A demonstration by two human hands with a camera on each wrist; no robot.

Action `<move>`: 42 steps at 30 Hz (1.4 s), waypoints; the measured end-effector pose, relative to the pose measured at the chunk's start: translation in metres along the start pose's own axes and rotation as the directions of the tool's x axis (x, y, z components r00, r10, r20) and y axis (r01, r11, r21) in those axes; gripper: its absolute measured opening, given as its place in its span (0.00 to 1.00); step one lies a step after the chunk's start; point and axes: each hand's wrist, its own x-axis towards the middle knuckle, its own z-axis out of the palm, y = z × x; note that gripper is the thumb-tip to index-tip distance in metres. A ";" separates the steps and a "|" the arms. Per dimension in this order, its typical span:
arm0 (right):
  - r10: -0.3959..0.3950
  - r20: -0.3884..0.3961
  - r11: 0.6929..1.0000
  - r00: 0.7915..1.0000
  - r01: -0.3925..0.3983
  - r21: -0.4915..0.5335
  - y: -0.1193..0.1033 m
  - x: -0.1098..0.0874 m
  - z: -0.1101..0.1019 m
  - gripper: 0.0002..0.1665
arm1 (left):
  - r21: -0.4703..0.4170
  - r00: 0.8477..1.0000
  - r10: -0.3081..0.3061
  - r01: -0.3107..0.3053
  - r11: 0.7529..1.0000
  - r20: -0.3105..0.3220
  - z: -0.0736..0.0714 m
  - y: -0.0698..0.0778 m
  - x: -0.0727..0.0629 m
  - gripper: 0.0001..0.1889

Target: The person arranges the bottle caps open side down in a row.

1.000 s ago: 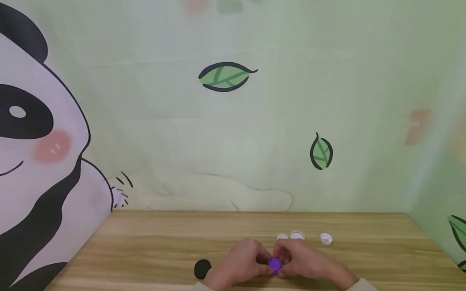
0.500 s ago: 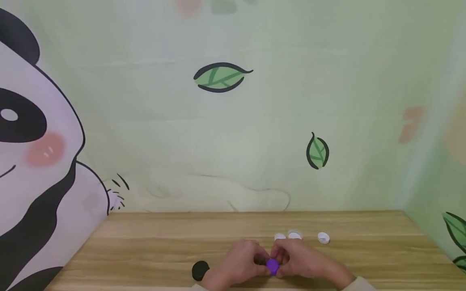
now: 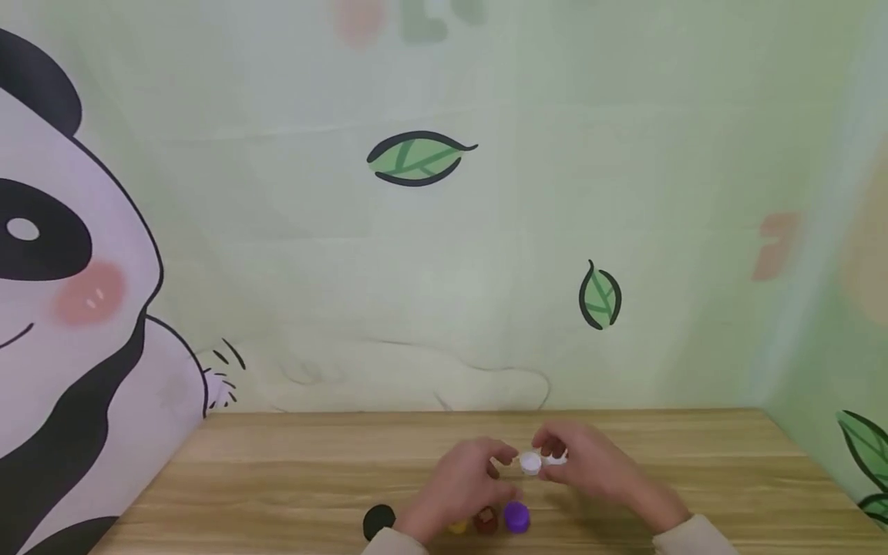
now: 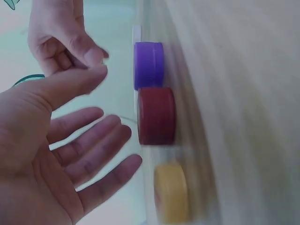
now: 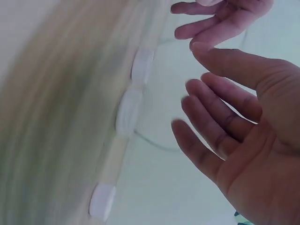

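My left hand (image 3: 466,479) reaches forward over the table, fingers spread and slightly bent, with nothing between them in the left wrist view. Below it stand a purple bottle cap (image 4: 149,65), a dark red cap (image 4: 157,116) and a yellow cap (image 4: 171,193) in a row. My right hand (image 3: 593,466) hovers around the white caps at the back, its fingers apart and holding nothing. One white cap (image 3: 530,463) shows between the two hands. In the right wrist view a middle white cap (image 5: 128,111) and a nearer one (image 5: 102,201) stand clear of the fingers.
A black round cap (image 3: 378,523) lies left of my left wrist. The wooden table (image 3: 291,462) ends at a pale green wall (image 3: 444,285) printed with leaves and a panda (image 3: 83,308).
Both hands have let go of the purple cap and moved forward, away from me, to the white caps. The purple, red and yellow caps now show in a row behind them.
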 end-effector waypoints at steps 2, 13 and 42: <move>0.001 -0.023 0.999 1.000 -0.002 -0.051 0.001 0.005 -0.002 0.17 | 0.035 1.000 0.010 -0.009 0.999 -0.027 0.003 0.001 0.006 0.24; 0.000 -0.016 0.995 1.000 -0.002 -0.102 0.015 0.024 0.011 0.22 | 0.136 0.995 0.004 0.010 0.991 -0.103 0.018 -0.002 0.029 0.28; -0.053 0.017 0.995 0.998 0.052 0.089 0.014 0.007 0.000 0.07 | 0.081 0.981 0.113 -0.101 0.992 -0.160 0.015 -0.005 0.022 0.11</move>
